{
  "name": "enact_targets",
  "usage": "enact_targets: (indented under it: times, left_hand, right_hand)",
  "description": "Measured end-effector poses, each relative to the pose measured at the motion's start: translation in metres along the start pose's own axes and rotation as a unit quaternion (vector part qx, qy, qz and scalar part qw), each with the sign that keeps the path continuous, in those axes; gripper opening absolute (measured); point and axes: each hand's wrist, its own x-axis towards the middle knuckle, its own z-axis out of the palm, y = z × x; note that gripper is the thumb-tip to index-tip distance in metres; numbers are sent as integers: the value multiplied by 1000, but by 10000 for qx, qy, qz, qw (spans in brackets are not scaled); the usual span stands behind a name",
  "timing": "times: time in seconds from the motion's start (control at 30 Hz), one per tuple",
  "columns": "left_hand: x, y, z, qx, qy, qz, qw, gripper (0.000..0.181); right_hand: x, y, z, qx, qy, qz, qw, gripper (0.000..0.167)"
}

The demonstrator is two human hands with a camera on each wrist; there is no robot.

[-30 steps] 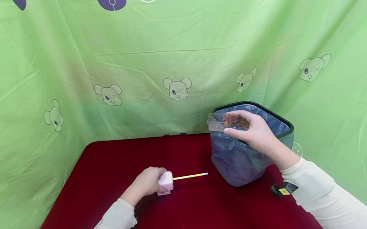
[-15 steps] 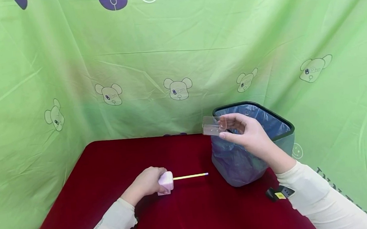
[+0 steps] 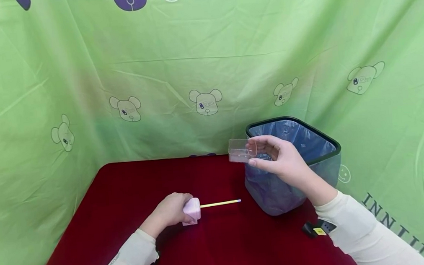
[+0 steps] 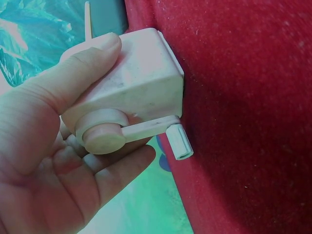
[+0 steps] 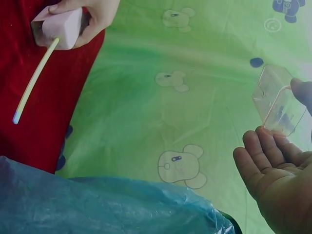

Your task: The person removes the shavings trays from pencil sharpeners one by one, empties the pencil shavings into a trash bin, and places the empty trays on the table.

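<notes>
A pink hand-crank pencil sharpener [image 3: 192,209] stands on the dark red table, gripped by my left hand [image 3: 170,210]. Out of its right side sticks a yellow pencil [image 3: 220,203] with a purplish end. The left wrist view shows the crank handle [image 4: 180,141] on the opposite side and my thumb across the body. Over the near-left rim of the bin, my right hand [image 3: 284,162] pinches a small clear plastic shavings tray [image 3: 238,151] between thumb and fingers. Nothing stands out inside the tray [image 5: 273,100] in the right wrist view.
A bin [image 3: 274,194] with a bluish plastic liner and a dark rim [image 3: 329,156] stands at the table's right side. Green printed cloth [image 3: 197,45] hangs behind and on both sides. The red tabletop [image 3: 140,181] reaches back to the cloth.
My right hand has moved left and a little down with the clear tray, away from over the bin's opening. The left hand, sharpener and pencil have stayed in place.
</notes>
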Motion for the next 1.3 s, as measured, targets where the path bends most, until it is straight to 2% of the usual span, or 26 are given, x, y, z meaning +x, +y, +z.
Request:
enact_targets:
  times: [0.23, 0.53, 0.73, 1.3]
  left_hand:
    - [0, 0, -1, 1, 21, 24, 10000, 64]
    - [2, -2, -1, 80, 27, 65, 9999, 60]
    - [1, -1, 0, 10, -12, 1, 10000, 62]
    - [0, -1, 0, -53, -25, -50, 10000, 62]
  right_hand:
    - [-5, 3, 6, -90, -43, 0, 10000, 50]
    - [-11, 6, 14, 139, -101, -86, 9998, 52]
    - [-15, 9, 21, 228, -149, -7, 9996, 53]
    - [-24, 29, 41, 385, -306, 18, 9988, 52]
